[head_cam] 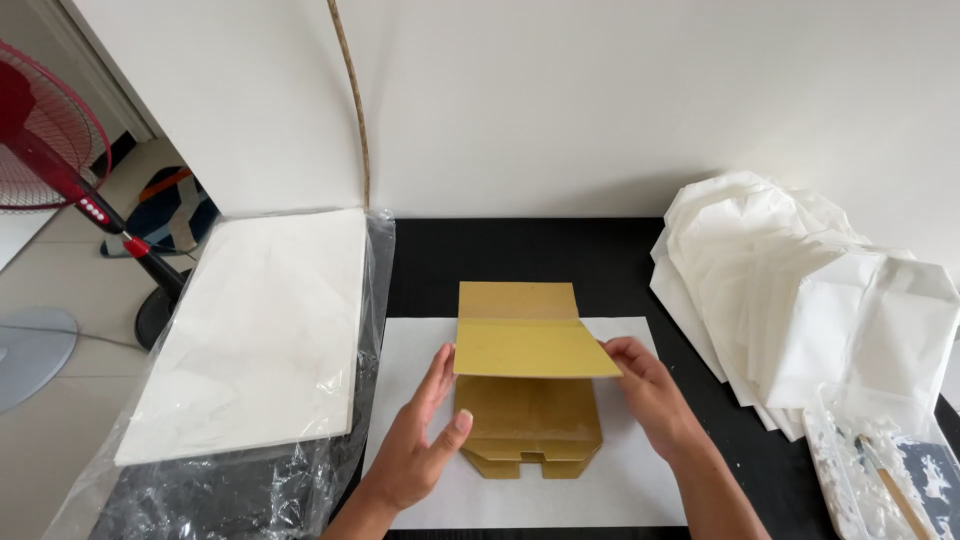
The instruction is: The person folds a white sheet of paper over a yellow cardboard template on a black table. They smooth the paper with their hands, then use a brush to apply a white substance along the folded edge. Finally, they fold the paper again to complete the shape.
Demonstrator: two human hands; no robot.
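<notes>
A brown cardboard template (527, 420) lies on a white paper sheet (420, 345) on the black table. A yellow-brown flap (530, 348) is folded over it, its near edge lifted off the cardboard. My left hand (420, 440) has its fingers at the flap's left edge, thumb resting by the cardboard's left side. My right hand (650, 390) pinches the flap's right corner.
A stack of white paper in a clear plastic bag (255, 330) lies to the left. A pile of folded white paper bags (800, 290) sits at the right. A tray with a glue brush (880, 480) is at the lower right. A red fan (50, 130) stands far left.
</notes>
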